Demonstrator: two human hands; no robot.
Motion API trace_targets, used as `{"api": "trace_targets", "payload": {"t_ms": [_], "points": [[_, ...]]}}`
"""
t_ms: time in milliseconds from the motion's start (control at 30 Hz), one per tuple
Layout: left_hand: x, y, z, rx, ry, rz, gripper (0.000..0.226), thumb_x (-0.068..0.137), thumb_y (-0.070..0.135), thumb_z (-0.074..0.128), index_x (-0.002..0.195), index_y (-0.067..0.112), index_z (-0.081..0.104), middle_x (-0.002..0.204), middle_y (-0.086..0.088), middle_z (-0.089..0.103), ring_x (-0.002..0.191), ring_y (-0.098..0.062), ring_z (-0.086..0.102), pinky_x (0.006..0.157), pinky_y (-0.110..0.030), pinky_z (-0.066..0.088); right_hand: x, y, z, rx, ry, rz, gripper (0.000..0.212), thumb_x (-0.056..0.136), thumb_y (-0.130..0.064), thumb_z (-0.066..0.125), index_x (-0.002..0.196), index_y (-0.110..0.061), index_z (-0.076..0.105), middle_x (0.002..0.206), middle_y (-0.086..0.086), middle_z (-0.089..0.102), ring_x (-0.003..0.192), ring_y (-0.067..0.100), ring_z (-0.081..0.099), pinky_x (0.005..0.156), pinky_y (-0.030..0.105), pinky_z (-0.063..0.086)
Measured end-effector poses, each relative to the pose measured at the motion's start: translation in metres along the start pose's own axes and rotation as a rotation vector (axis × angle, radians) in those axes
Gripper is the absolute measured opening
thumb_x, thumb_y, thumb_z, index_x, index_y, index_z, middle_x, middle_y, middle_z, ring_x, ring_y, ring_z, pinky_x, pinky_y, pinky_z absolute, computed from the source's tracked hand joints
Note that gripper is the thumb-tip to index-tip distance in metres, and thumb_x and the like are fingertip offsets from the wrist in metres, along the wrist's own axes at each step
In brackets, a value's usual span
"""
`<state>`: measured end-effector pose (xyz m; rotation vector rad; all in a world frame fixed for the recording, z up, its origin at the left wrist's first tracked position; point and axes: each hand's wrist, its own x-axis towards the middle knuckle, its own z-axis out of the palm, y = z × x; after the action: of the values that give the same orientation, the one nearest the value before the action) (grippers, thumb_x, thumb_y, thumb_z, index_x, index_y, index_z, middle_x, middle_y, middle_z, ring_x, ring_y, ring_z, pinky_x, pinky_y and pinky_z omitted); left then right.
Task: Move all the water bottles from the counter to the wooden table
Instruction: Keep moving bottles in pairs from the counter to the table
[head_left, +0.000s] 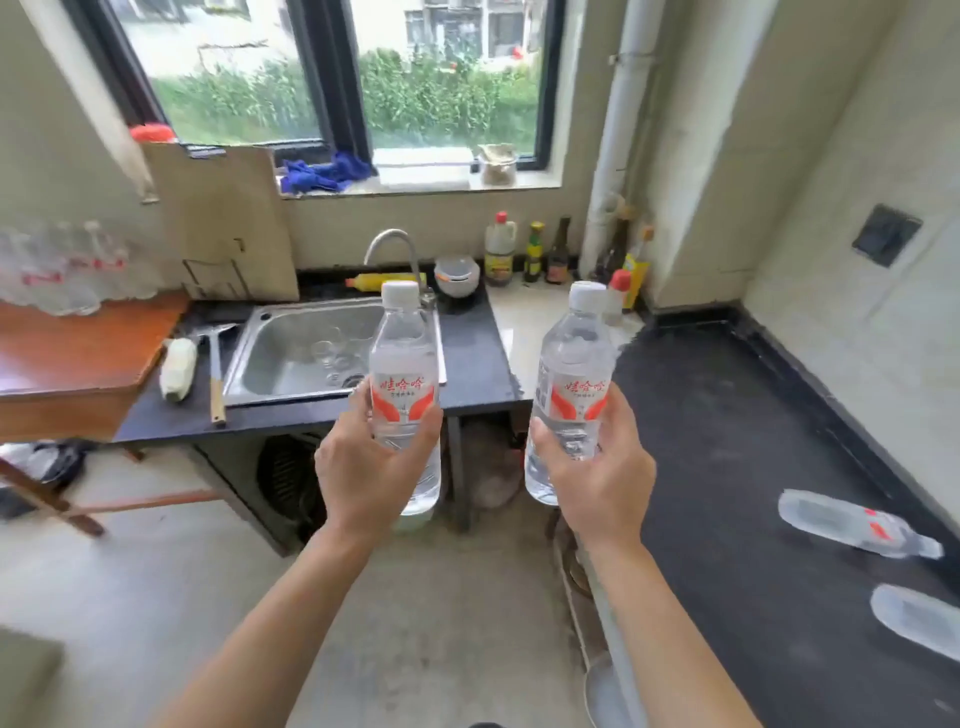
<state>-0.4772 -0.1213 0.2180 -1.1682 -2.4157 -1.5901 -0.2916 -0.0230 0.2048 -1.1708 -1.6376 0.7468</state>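
We grip one upright bottle (404, 384) in the left hand (363, 467), another (571, 395) in the right hand (597, 478); the wooden table (67, 358) lies left, apparently nearer the left hand.

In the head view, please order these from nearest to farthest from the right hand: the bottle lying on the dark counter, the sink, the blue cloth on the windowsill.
From the right hand:
1. The lying bottle, on the dark counter at the right.
2. The sink, ahead to the left.
3. The blue cloth, far back on the windowsill.
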Motion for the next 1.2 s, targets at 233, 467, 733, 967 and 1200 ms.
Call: {"api": "trace_targets", "payload": {"t_ms": [233, 467, 733, 967, 1200], "points": [[0.097, -0.140, -0.198, 0.105, 0.315, -0.133, 0.056, 0.078, 0.046, 0.079, 0.126, 0.022, 0.062, 0.105, 0.018, 0.063, 0.089, -0.002, 0.062, 0.068, 0.003, 0.036, -0.033, -0.129, 0.236, 0.176, -0.210, -0.214, 0.068, 0.080, -0.043, 0.084, 0.137, -0.019, 0.056, 0.112, -0.025, 0.064, 0.096, -0.017, 0.061, 0.084, 0.005, 0.046], [0.145, -0.240, -0.318, 0.158, 0.519, -0.248, 0.053, 0.079, 0.047, 0.079, 0.123, 0.023, 0.063, 0.107, 0.009, 0.070, 0.089, -0.010, 0.066, 0.080, -0.026, 0.049, -0.077, -0.212, 0.396, 0.280, -0.431, -0.327, 0.068, 0.080, -0.038, 0.086, 0.138, -0.019, 0.055, 0.119, -0.012, 0.069, 0.103, -0.006, 0.065, 0.086, 0.010, 0.050], [0.230, -0.350, -0.371, 0.139, 0.560, -0.278, 0.064, 0.074, 0.061, 0.069, 0.124, 0.021, 0.062, 0.111, 0.001, 0.074, 0.093, -0.015, 0.071, 0.080, -0.021, 0.052, -0.089, -0.249, 0.554, 0.284, -0.541, -0.334, 0.067, 0.078, -0.039, 0.086, 0.136, -0.025, 0.057, 0.113, -0.017, 0.071, 0.098, -0.003, 0.068, 0.085, 0.024, 0.056], [0.394, -0.450, -0.418, 0.123, 0.480, -0.256, 0.060, 0.077, 0.050, 0.078, 0.125, 0.020, 0.061, 0.113, 0.003, 0.072, 0.094, -0.012, 0.071, 0.077, -0.015, 0.050, -0.046, -0.299, 0.729, 0.305, -0.525, -0.277, 0.069, 0.077, -0.040, 0.086, 0.138, -0.027, 0.057, 0.106, -0.031, 0.065, 0.095, -0.021, 0.060, 0.079, 0.000, 0.041], [0.512, -0.520, -0.476, 0.140, 0.501, -0.243, 0.059, 0.077, 0.050, 0.083, 0.124, 0.022, 0.061, 0.107, 0.004, 0.072, 0.091, -0.010, 0.069, 0.077, -0.015, 0.052, -0.009, -0.373, 0.853, 0.303, -0.480, -0.267, 0.068, 0.076, -0.042, 0.087, 0.135, -0.026, 0.057, 0.107, -0.022, 0.070, 0.094, -0.013, 0.065, 0.082, 0.006, 0.045]]}}
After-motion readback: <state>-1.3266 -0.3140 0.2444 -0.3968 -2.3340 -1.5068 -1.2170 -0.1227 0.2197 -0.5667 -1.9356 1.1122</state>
